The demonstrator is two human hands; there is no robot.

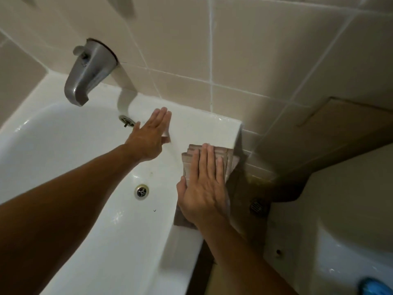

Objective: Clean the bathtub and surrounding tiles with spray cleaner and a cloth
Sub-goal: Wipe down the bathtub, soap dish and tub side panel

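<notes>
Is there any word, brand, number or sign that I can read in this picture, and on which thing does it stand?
None: no readable text shows anywhere.
The faucet spout, the bathtub, the wall tiles and the folded cloth under the right hand bear no visible lettering.
The blue object at the bottom right corner is too blurred to tell.

Floor drain [257, 207] beside toilet [331, 241]; blue object [374, 286] at bottom right corner.
</notes>
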